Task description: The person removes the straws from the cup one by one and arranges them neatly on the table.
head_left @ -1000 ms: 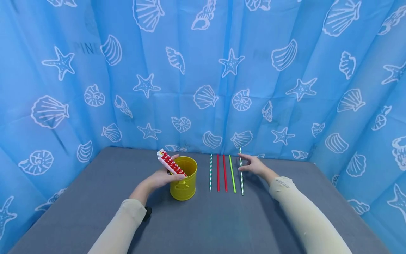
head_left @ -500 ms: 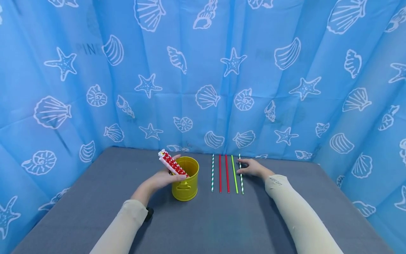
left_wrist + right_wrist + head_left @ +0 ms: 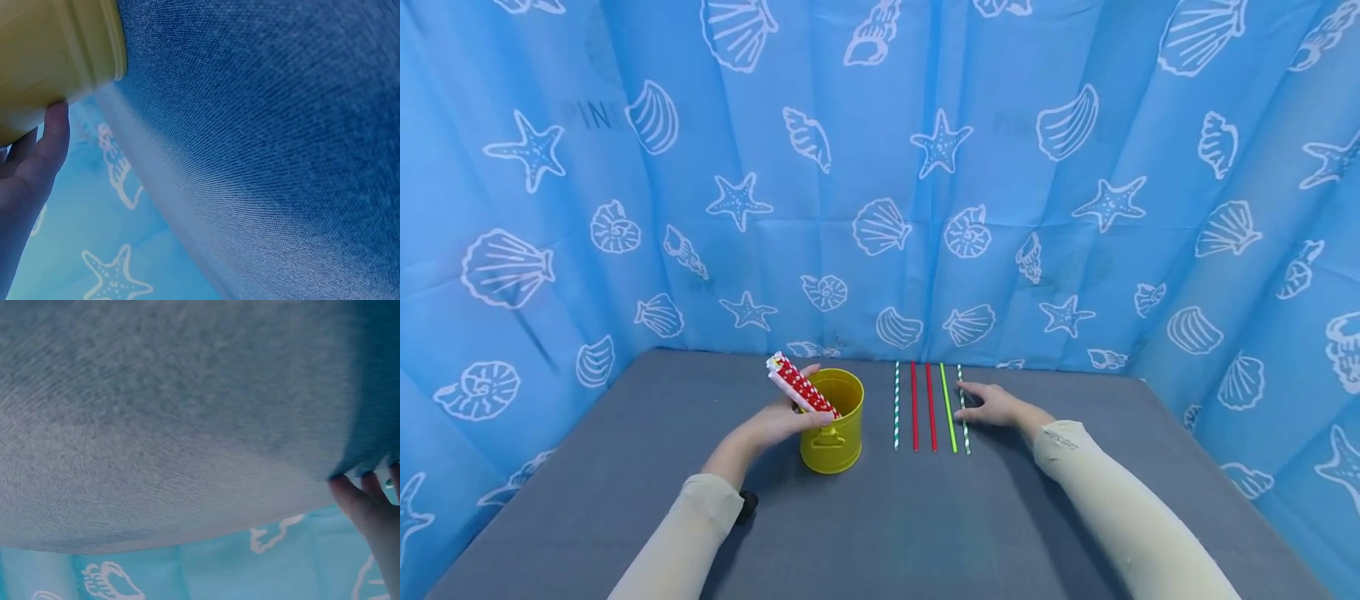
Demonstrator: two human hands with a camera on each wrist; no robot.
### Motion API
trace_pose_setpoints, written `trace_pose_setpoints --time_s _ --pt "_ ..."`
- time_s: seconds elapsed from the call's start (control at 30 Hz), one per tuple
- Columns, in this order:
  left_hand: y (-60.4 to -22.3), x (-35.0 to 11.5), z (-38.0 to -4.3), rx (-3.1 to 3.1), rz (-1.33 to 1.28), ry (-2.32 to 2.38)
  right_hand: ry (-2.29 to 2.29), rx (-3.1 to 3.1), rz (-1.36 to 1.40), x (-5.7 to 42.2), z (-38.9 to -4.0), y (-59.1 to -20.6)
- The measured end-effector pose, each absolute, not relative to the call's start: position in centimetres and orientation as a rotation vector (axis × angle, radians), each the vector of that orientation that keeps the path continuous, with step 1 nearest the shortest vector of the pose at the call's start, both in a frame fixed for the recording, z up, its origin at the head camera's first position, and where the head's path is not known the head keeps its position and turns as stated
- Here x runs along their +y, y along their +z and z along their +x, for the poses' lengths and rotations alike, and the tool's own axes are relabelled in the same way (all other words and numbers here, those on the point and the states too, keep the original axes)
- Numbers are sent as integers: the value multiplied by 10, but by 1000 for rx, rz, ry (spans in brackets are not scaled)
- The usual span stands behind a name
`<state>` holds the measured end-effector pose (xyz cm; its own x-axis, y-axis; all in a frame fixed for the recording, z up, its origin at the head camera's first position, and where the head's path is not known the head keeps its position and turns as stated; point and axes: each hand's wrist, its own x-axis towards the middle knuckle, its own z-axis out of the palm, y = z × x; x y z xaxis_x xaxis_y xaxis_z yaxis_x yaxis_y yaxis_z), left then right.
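My left hand [image 3: 786, 419] grips the yellow bucket [image 3: 831, 450], its thumb at the rim and its fingers round the far side. Leaning out of the bucket to the left is a bundle of straws [image 3: 801, 387], red with white dots and some white ones. My right hand [image 3: 996, 407] touches a green-and-white striped straw [image 3: 966, 437] lying on the table, with index finger and thumb spread apart along it. In the right wrist view, the fingers [image 3: 350, 497] point down at the tabletop. The left wrist view shows the bucket's wall [image 3: 50, 56] with a fingertip against it.
Left of the striped straw lie a lime green straw [image 3: 950, 417], two red straws [image 3: 915, 417] and a teal-and-white striped straw [image 3: 897, 417], side by side. A grey cloth covers the table [image 3: 880, 533]. Behind it hangs a blue curtain [image 3: 850, 183] with white shells.
My right hand has moved the green-and-white striped straw left and towards me, closer to the row and nearly level with it. The left hand and bucket have stayed in place.
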<state>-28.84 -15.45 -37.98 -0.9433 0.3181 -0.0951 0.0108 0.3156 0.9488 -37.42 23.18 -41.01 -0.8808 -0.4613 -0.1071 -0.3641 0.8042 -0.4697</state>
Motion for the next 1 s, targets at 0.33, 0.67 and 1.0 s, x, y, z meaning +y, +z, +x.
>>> trace_pose_setpoints --time_s 0.33,0.67,1.0 --pt "-380 -155 -289 2322 296 1667 -596 2738 -571 233 -370 -409" --pt "-381 -156 -291 2313 273 1661 -573 2693 -590 236 -375 -407" --pt "-380 -155 -289 2318 283 1647 -538 2687 -534 237 -377 -404"
